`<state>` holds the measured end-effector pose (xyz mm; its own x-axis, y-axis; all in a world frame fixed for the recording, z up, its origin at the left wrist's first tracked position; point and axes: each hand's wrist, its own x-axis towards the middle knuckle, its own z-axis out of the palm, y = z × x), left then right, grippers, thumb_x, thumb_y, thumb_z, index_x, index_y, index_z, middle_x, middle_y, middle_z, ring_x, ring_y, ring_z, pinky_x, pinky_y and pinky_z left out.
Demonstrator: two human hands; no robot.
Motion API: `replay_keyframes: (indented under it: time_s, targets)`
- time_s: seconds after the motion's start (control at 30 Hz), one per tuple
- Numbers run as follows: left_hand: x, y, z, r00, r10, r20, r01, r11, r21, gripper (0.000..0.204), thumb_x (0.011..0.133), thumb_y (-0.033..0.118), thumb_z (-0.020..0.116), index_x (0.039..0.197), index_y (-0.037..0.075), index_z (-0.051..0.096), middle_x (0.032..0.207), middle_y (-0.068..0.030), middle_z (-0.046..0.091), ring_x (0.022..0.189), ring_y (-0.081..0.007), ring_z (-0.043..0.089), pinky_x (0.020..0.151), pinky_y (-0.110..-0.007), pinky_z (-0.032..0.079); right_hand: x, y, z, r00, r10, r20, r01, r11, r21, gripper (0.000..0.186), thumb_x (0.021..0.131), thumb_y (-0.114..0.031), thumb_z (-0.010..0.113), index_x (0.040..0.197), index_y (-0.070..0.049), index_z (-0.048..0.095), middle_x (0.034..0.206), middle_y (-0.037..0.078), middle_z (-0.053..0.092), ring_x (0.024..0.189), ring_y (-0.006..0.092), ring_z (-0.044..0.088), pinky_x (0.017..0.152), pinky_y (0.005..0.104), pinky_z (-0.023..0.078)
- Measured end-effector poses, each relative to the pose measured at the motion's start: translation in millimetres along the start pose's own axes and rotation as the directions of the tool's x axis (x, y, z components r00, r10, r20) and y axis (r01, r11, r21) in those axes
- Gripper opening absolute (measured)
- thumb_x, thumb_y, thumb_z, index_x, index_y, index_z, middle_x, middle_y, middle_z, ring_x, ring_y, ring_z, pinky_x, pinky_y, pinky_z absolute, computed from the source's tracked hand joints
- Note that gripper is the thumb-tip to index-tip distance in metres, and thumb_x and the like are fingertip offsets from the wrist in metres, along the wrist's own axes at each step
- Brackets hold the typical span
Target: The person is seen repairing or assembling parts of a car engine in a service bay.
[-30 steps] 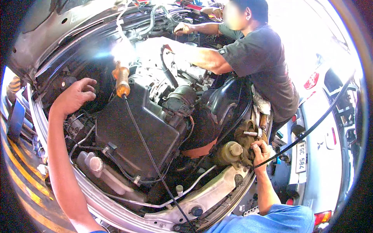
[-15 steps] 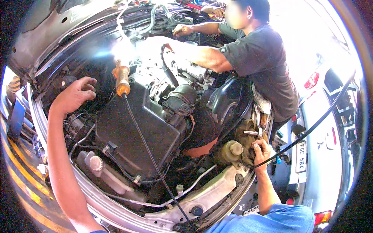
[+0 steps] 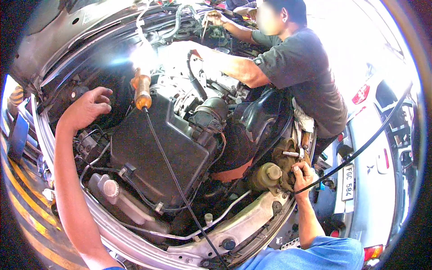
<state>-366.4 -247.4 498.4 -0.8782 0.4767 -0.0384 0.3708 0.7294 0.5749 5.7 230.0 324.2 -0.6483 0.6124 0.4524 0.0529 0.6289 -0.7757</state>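
Note:
My left hand (image 3: 86, 108) hovers over the left side of the engine bay, fingers loosely curled and apart, nothing in them. Nearby, a lit work lamp (image 3: 142, 90) with an orange handle hangs above the black air filter box (image 3: 157, 157); its cable runs down across the box. My right hand (image 3: 303, 176) is closed at the right edge of the bay, next to a power steering fluid reservoir (image 3: 268, 174). Just above its fingertips lies a shiny metal rod-shaped tool (image 3: 291, 154). What the right fingers grip cannot be made out.
A co-worker (image 3: 306, 81) in a dark shirt leans in from the right, both arms over the engine. A coolant tank (image 3: 108, 189) stands at the near left. A black cable (image 3: 360, 153) slants by my right hand. A silver car (image 3: 378, 171) is parked on the right.
The co-worker's far hand has risen and now shows a thin rod-like tool. The lamp has shifted slightly. My left hand has barely moved; my right hand stays in place.

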Motion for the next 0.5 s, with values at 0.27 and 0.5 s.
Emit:
replay_keyframes:
  time_s: [0.27,0.5]
  targets:
    - [2.1,-4.3,1.7,1.000,0.021,-0.018,-0.021,1.000,0.006,0.052,0.083,0.016,0.066,0.131,-0.001,0.053,0.117,-0.0160,0.063,0.111,-0.0246,0.061,0.097,-0.034,0.046,-0.4,-0.9,-1.5,0.999,0.042,0.015,-0.042,0.999,-0.002,0.011,0.090,-0.009,0.058,0.083,-0.002,0.061,0.078,0.001,0.060,0.075,0.0092,0.053,0.071,0.0246,0.042]
    - [2.8,-6.6,0.0,0.999,0.049,0.002,-0.049,0.999,0.023,0.052,0.084,0.016,0.065,0.131,-0.002,0.052,0.116,-0.0157,0.064,0.109,-0.0242,0.061,0.097,-0.033,0.046,1.0,6.1,-1.6,1.000,-0.008,0.005,0.008,1.000,-0.022,0.011,0.090,-0.008,0.059,0.081,-0.001,0.060,0.078,0.002,0.060,0.075,0.0098,0.054,0.072,0.0253,0.043]
